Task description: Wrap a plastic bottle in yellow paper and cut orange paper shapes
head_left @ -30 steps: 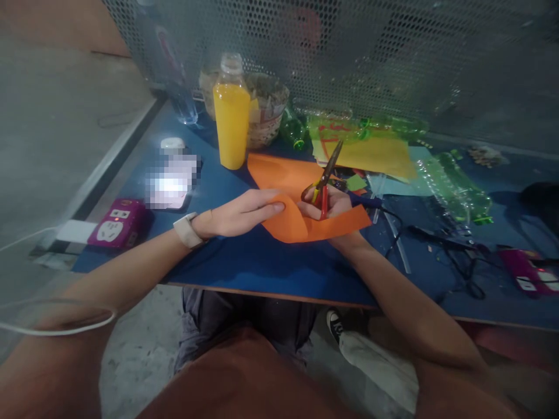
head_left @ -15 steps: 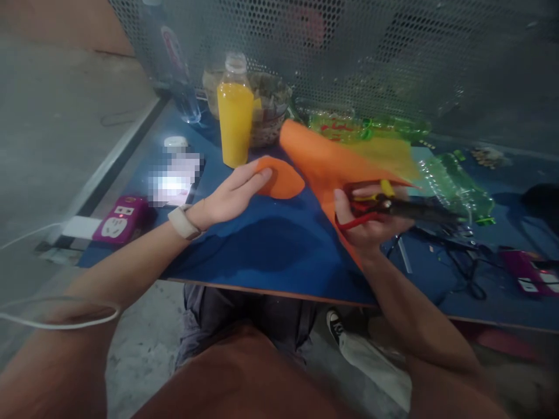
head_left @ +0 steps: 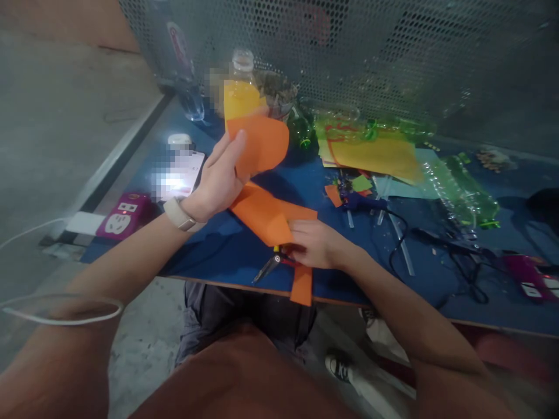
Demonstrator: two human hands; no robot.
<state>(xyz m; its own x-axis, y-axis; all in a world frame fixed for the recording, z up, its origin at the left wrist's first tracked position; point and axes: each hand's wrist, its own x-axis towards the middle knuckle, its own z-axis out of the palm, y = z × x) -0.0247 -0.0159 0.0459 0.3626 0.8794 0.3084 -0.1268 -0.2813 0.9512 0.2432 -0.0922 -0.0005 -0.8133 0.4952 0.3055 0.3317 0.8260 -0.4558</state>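
My left hand (head_left: 222, 174) is closed on a cut piece of orange paper with a rounded edge (head_left: 266, 142), raised in front of the yellow-wrapped clear bottle (head_left: 241, 96). Low over the front of the table, my right hand (head_left: 318, 241) is closed at the larger orange paper sheet (head_left: 264, 215). Scissors with red and yellow handles (head_left: 276, 260) are under its fingers, blades pointing left toward the table edge; the handles are mostly hidden. A strip of the orange sheet hangs down below this hand.
At left lie a lit phone (head_left: 187, 171), a white case (head_left: 179, 141) and a purple power socket (head_left: 124, 215). Yellow paper (head_left: 379, 154), a green plastic bottle (head_left: 463, 189), a blue glue gun (head_left: 362, 202) and cables occupy the right. A perforated metal panel (head_left: 393, 58) rises behind.
My left hand has lifted the cut orange piece up in front of the bottle. My right hand has moved left and down with the sheet and scissors, uncovering the glue gun and scraps.
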